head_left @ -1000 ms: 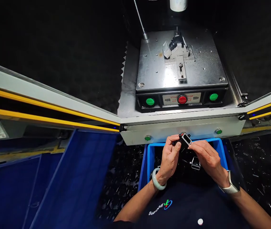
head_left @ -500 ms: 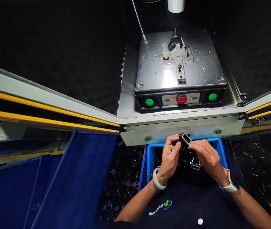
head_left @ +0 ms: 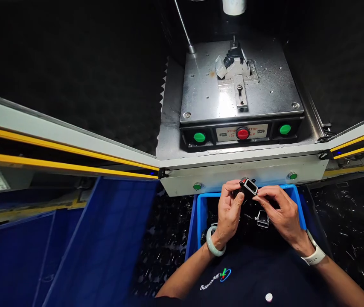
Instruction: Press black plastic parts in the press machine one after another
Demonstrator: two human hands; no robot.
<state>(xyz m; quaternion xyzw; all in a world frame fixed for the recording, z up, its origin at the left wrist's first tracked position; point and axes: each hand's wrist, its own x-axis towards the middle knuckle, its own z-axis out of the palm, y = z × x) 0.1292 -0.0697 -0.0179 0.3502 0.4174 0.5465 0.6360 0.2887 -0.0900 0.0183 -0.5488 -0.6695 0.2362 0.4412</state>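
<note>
hands together now, right up close: the left hand (head_left: 229, 213), jade bangle (head_left: 213, 247) on its wrist, and the right hand (head_left: 281, 211), white smartwatch (head_left: 313, 256) on its wrist, are both pinching a small black rectangular part with a silver frame (head_left: 248, 188), fingers on either side of it. that part is held right over the far edge of a blue plastic bin (head_left: 199, 221), just in front of the machine's white front panel (head_left: 265, 175). down in the bin, close under the right hand, lies another framed metal piece (head_left: 262, 219) among dark parts. past the panel, a steel base plate (head_left: 207, 89) carries a clamp fixture (head_left: 233, 64), and at the plate's near edge a red stop button (head_left: 242, 133) sits between two green buttons (head_left: 199, 137). yellow-striped guard rails (head_left: 56, 147) run out to both sides, with a dark-blue panel (head_left: 98, 243) down at the left.
</note>
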